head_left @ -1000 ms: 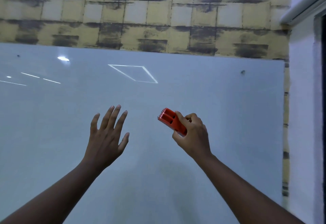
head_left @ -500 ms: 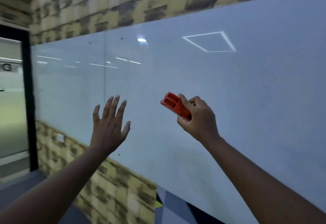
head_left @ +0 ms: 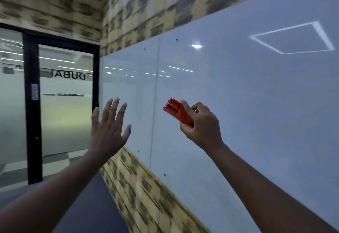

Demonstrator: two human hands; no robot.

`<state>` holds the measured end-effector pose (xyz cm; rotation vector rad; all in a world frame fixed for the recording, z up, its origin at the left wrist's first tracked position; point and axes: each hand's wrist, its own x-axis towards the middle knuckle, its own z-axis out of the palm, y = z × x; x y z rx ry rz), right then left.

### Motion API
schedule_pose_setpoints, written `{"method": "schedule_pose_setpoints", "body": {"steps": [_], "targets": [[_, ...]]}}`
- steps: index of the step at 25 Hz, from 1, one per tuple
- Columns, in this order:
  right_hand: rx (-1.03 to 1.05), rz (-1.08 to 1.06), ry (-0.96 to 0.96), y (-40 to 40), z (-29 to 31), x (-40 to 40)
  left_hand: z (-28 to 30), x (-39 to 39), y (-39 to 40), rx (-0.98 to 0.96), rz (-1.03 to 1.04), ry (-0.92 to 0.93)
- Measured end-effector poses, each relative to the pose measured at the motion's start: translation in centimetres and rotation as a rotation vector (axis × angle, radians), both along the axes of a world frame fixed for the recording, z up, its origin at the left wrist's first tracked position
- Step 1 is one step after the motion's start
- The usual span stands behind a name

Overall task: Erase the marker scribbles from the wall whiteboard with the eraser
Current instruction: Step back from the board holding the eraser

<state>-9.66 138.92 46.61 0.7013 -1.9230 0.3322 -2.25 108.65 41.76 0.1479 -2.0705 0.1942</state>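
Right hand (head_left: 200,125) gripping red eraser (head_left: 178,112) near whiteboard (head_left: 256,104) seam; left hand (head_left: 108,132) spread wide, empty. No scribbles visible; likely searching, then pressing eraser flat

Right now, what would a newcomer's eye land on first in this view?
The orange eraser, pinched in the right hand at centre frame near the whiteboard. Next, the open left hand raised beside it, fingers spread. Far left, a glass door shows mirrored DUBAI lettering; no scribbles are visible on the board.
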Motion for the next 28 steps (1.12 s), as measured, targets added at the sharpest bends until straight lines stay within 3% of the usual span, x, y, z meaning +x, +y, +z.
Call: {"method": "schedule_pose_setpoints", "body": {"steps": [5,10,15,22,28], "targets": [[-0.046,0.194,-0.050,-6.8,0.7,-8.3,1.8,-4.2,-4.7,-0.012,0.143,0.015],[-0.008,0.350,-0.181,-15.2,-3.8,-13.6,-0.9,-3.5,-12.1,0.025,0.305,0.005],[0.113,0.454,-0.274,-25.7,-8.1,-15.1,-4.5,-0.1,-21.7,0.129,0.492,-0.047],[0.332,0.541,-0.233,-44.7,-11.8,-16.0,-9.2,4.0,-38.9,0.259,0.682,-0.074],[0.388,0.652,-0.341,-61.3,-16.0,-14.9,-13.7,9.0,-53.0,0.431,0.842,-0.140]]}}
